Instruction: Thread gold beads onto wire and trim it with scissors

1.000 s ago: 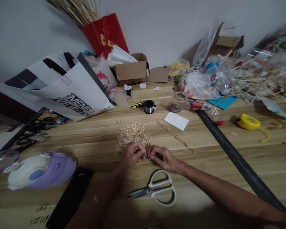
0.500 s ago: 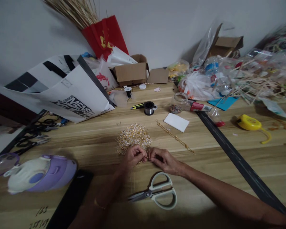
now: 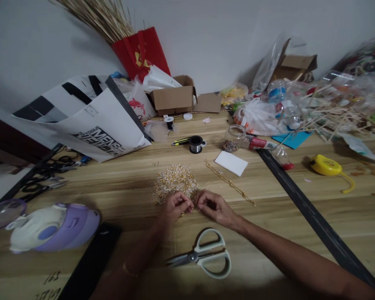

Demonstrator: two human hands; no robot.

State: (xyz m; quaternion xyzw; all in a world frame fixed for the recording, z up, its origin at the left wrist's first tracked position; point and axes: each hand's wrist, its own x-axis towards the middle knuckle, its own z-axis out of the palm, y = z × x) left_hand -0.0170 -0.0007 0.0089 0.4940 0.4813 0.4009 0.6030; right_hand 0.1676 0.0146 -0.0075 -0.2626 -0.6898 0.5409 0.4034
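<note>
My left hand (image 3: 178, 205) is closed in a pinch at the front edge of a ring-shaped heap of clear and gold beads on wire (image 3: 175, 181). Facing it, fingertips almost touching, my right hand (image 3: 215, 205) pinches too. What lies between the fingers is too small to make out; a bit of gold shows under the left hand. Nearer to me, scissors with pale handles (image 3: 203, 254) lie with their blades pointing left. Beyond the right hand a thin gold chain (image 3: 229, 182) stretches across the table.
Behind the beads stand a wire spool (image 3: 195, 144), a white card (image 3: 231, 163) and a jar of beads (image 3: 233, 139). A purple and white bottle (image 3: 58, 228) lies at left. A yellow tape measure (image 3: 326, 165) sits at right. Bags, boxes and sticks line the wall.
Both hands stay at the bead heap, still pinching, with the right fingertips shifted slightly. The whole view has tilted a little; the objects on the table look unmoved.
</note>
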